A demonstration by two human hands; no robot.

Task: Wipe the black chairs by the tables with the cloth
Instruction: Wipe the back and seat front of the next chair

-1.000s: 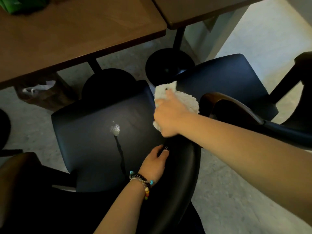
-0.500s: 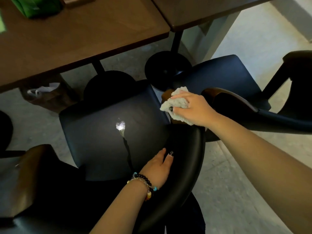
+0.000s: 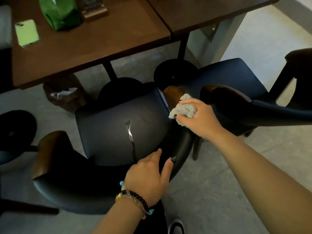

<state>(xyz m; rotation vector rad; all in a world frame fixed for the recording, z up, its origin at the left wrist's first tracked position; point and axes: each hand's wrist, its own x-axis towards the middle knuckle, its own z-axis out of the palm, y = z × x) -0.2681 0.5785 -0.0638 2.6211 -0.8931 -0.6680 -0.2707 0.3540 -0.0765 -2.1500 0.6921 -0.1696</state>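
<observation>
A black chair [image 3: 108, 132] with a curved padded back and brown wooden arm ends stands below me, its seat showing a torn spot with a shiny streak. My right hand [image 3: 198, 120] grips a crumpled white cloth [image 3: 183, 109] and presses it on the chair's right arm, just behind the wooden end. My left hand [image 3: 150, 178] holds the curved backrest, thumb over the outer edge. A second black chair [image 3: 236, 81] stands to the right.
Two brown tables [image 3: 94, 39] meet at the top, each on a black round pedestal base [image 3: 175, 73]. A green bag [image 3: 59, 12] and a pale green card [image 3: 27, 32] lie on the left table. A woven bin [image 3: 65, 98] stands under it.
My right hand carried the cloth from above the seat's right edge onto the right arm and bunched it up. My left hand stayed on the backrest. The view shifted up toward the tables.
</observation>
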